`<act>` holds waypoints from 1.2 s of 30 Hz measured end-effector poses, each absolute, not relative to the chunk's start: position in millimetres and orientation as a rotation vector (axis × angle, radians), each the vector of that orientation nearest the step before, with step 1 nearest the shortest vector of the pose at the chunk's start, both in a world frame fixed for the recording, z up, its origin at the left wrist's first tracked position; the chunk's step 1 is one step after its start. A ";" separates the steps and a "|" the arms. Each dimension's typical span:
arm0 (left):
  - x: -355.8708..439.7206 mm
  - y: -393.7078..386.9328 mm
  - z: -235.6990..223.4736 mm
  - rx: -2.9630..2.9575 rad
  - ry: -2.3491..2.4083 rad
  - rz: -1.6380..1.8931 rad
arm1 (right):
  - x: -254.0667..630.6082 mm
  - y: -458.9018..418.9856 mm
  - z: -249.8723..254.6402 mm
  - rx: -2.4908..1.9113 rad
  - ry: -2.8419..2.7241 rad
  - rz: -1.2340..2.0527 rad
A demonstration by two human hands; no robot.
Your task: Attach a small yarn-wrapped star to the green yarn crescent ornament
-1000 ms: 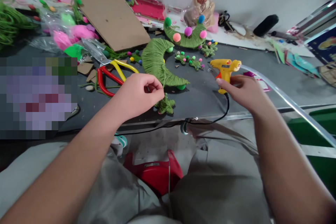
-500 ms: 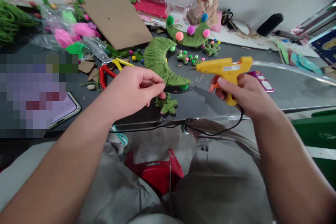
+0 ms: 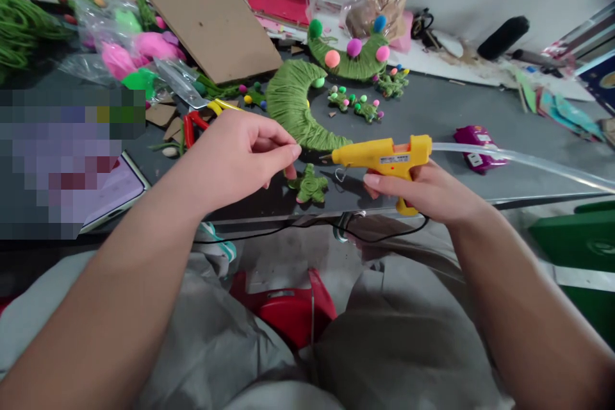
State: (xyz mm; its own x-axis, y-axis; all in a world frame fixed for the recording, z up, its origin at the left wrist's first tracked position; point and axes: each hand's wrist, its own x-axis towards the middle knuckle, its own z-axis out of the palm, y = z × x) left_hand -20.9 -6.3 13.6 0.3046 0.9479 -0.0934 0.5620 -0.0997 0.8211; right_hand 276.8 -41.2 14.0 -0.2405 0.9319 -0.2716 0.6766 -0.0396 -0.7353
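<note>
My right hand (image 3: 432, 192) grips a yellow hot glue gun (image 3: 379, 155), its nozzle pointing left, with a clear glue stick (image 3: 509, 157) trailing from its back. A thin strand of glue hangs below the barrel. Thumb and fingertips of my left hand (image 3: 250, 157) are pinched together just left of the nozzle; anything between them is too small to make out. Below the nozzle, a green yarn-wrapped star (image 3: 310, 186) lies on the table. Behind my hands rests a green yarn-wrapped crescent (image 3: 291, 99), its lower tip partly covered by the gun.
A second crescent with pompoms (image 3: 348, 61) and small decorated stars (image 3: 368, 109) lie farther back. Scissors (image 3: 192, 125), a cardboard sheet (image 3: 211, 22) and bagged pompoms (image 3: 127, 54) are at left. A purple packet (image 3: 478, 147) sits right. The gun's black cord (image 3: 269, 235) runs along the table edge.
My right hand has brought the glue gun left and down, its nozzle now near my left fingertips. The purple packet shows more fully. My left hand keeps its pinch.
</note>
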 end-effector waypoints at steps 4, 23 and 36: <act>-17.9 -6.5 12.0 1.795 1.393 0.601 | 262.5 -50.8 17.4 -1.737 -2.066 0.992; -15.8 -9.5 18.3 1.906 1.400 0.540 | 243.5 -61.7 14.9 -1.680 -1.976 1.008; -15.5 -17.0 33.6 1.942 1.422 0.484 | 236.2 -68.3 19.8 -1.723 -1.933 1.013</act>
State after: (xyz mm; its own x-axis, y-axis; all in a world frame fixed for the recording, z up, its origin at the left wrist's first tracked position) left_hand -15.5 -17.0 33.6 0.3361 0.9375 -0.0905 0.6878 -0.1787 0.7036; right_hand 236.2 -68.3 19.8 -0.1926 0.9624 -0.1915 0.7052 0.0001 -0.7090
